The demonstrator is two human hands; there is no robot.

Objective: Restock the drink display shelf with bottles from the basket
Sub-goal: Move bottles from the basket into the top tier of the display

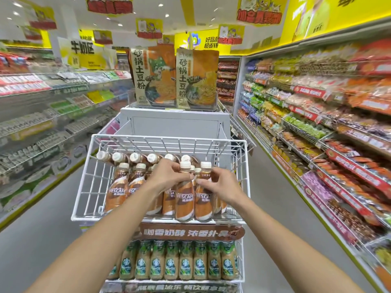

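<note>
A white wire display tier (pixel 148 138) stands straight ahead, holding several brown Nescafe coffee bottles (pixel 118 187) with cream caps, some upright at the front and some leaning at the back. My left hand (pixel 167 176) wraps around the neck of one upright front bottle (pixel 184 199). My right hand (pixel 220 185) pinches the neck of the neighbouring bottle (pixel 203 200) with thumb and fingers. Both bottles stand side by side at the tier's front right. The tier's left front part holds no bottles.
Below the wire tier, a row of green-labelled coffee bottles (pixel 186 261) fills a lower shelf under a brown sign (pixel 186 232). Two noodle bags (pixel 196 79) stand on top of a grey cabinet behind. Stocked snack shelves line the aisles left (pixel 42 115) and right (pixel 328 127).
</note>
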